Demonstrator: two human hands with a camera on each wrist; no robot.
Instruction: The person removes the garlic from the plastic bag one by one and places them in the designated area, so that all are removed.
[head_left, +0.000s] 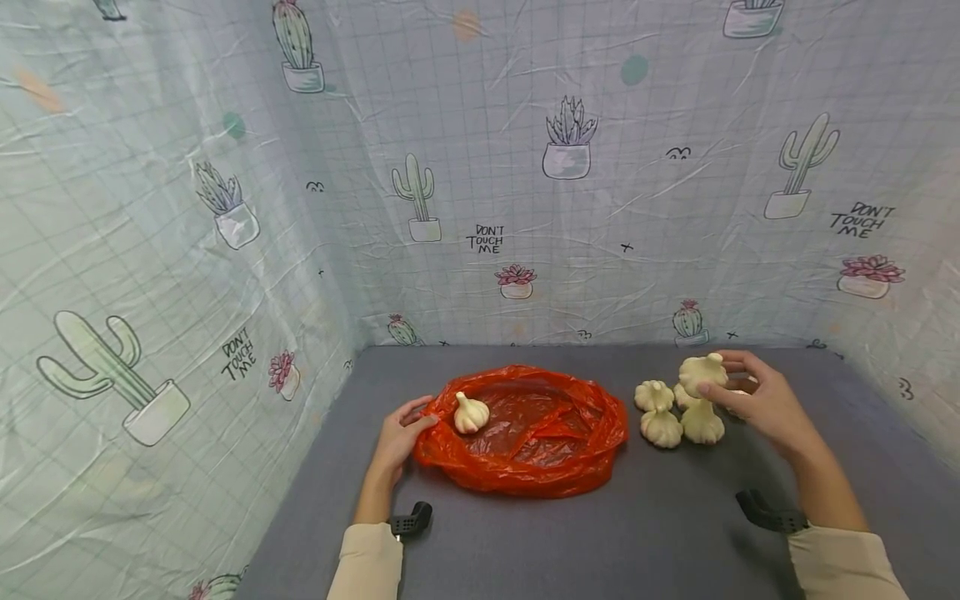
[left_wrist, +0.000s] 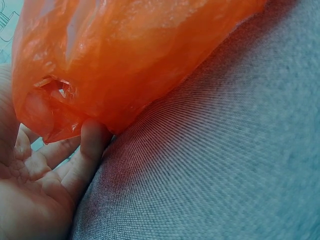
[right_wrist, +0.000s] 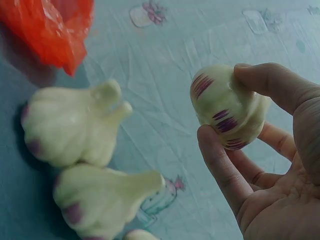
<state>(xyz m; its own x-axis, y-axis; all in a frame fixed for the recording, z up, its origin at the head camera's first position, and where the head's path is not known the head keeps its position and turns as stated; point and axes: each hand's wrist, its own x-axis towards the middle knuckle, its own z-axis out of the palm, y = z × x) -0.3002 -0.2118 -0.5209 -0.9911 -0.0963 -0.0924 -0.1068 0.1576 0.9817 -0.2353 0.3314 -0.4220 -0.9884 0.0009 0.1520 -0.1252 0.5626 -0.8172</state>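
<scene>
An open red plastic bag (head_left: pixel 517 479) lies spread on the table, its rim rolled into a loose ring. One garlic bulb (head_left: pixel 471 414) sits inside at the bag's left end. My left hand (head_left: pixel 402 435) holds the bag's left edge, thumb and fingers on either side of the crumpled film; the left wrist view shows the fingertips (left_wrist: pixel 94 134) against the plastic. Pinched between thumb and fingers of my right hand (head_left: pixel 767 404) is another garlic bulb (right_wrist: pixel 225 107), pale with purple streaks and raised above the rest. Several garlic bulbs (head_left: pixel 662 427) cluster just below and left of that hand.
The grey table (head_left: pixel 525 550) runs back to a wrinkled curtain (head_left: pixel 480 150) printed with cacti, which also closes in both sides. Black wrist straps (head_left: pixel 411 519) with small cameras sit on both forearms. The bulb cluster stands right of the bag, a narrow gap between them.
</scene>
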